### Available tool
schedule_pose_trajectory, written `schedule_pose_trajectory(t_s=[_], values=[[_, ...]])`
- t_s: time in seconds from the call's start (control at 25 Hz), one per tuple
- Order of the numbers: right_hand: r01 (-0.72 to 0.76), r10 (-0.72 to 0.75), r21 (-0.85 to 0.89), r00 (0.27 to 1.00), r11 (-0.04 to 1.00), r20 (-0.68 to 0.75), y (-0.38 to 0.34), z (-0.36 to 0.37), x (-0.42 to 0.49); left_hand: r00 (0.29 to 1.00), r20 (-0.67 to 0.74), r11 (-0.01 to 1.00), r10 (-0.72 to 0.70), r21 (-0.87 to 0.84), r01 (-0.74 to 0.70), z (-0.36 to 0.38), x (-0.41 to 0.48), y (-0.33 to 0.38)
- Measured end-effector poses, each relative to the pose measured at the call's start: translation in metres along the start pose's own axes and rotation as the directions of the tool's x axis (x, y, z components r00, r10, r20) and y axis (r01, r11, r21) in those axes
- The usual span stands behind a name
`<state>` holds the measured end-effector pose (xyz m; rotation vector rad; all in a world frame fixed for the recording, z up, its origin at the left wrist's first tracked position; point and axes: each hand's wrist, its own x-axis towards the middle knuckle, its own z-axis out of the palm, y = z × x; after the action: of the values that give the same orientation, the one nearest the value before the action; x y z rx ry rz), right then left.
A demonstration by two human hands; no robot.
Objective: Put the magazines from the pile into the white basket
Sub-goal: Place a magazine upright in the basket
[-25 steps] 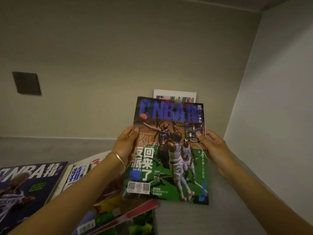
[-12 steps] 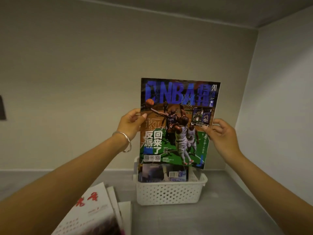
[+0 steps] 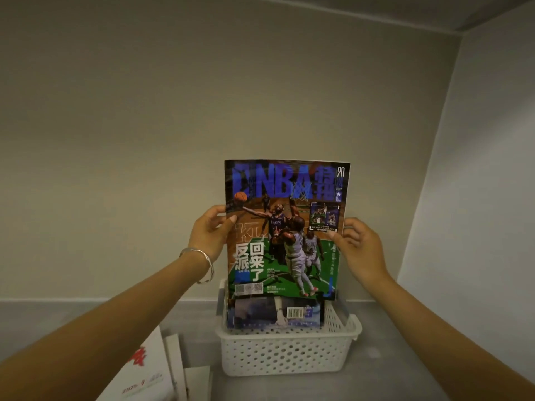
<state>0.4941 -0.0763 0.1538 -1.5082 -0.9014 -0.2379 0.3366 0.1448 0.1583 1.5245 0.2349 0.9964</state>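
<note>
Magazine (image 3: pixel 285 227) now lower over white basket (image 3: pixel 289 354) on grey surface (image 3: pixel 405 357), left hand (image 3: pixel 210 235) and right hand (image 3: pixel 359 250) pinching it.

- A flat grey surface (image 3: pixel 411 351) runs back to a pale back wall (image 3: pixel 202 140) and meets a side wall (image 3: pixel 477 198) on the right.
- A white basket (image 3: pixel 286 357) with perforated sides stands on it, close to the back wall.
- A pile of magazines (image 3: pixel 144 374) lies on it at the lower left, apart from the basket. The top cover is white with red characters and is cut off by the frame edge.
</note>
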Motion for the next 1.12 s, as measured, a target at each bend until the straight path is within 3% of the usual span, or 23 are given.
schedule_pose_trajectory(t_s=[0.4,0.68,0.96,1.12], values=[[-0.128,0.128,-0.033,0.991,0.991,-0.029,0.043,0.009,-0.022,0.998,0.035,0.997,-0.053,0.059,0.05,0.001,-0.01,-0.038],[-0.161,0.156,-0.141,0.987,0.977,-0.047,0.066,0.014,-0.03,1.0,-0.026,0.965,-0.014,0.261,0.021,-0.005,-0.015,-0.059],[-0.28,0.265,-0.185,0.959,0.942,-0.106,0.069,0.015,-0.038,0.991,-0.122,0.928,-0.054,0.36,0.095,-0.021,-0.032,-0.064],[-0.261,0.248,-0.162,0.964,0.951,-0.101,0.038,0.018,-0.053,0.991,-0.125,0.896,-0.044,0.433,0.095,-0.042,-0.06,-0.059]])
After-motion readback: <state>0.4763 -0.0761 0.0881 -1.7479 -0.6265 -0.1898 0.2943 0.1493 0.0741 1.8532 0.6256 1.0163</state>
